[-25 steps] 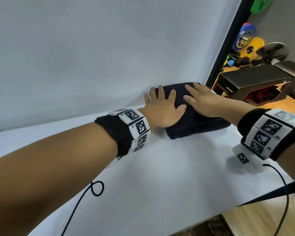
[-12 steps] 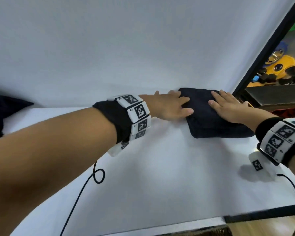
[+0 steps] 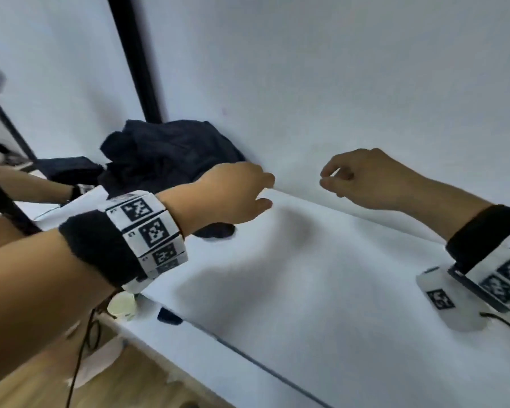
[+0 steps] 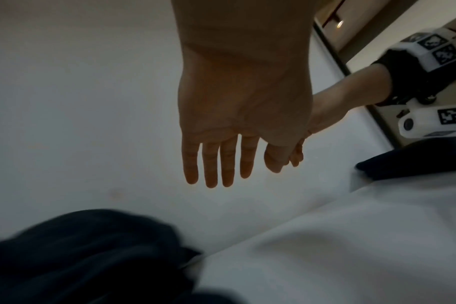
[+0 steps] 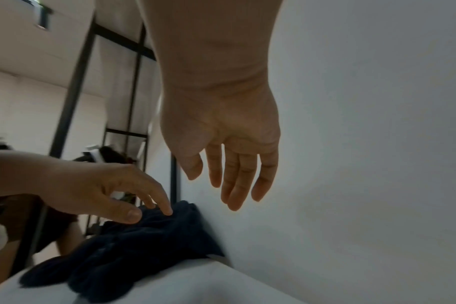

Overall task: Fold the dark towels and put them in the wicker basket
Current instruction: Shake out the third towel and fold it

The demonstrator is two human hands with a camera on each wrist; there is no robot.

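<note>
White table [image 3: 321, 290]: crumpled dark towels [image 3: 165, 151]; left hand [image 3: 233, 195], right hand [image 3: 365, 178] empty, fingers loose.

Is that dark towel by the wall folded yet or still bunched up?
Still bunched up. The dark towel lies in a crumpled heap with loose lumps and creases, no flat folded edges. Neither hand holds it.

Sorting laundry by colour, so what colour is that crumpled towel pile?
Dark navy, almost black; the towel pile shows best in the head view.

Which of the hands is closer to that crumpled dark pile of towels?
Left. The left hand hovers at the crumpled dark towels; the right hand hangs well to their right, empty.
</note>
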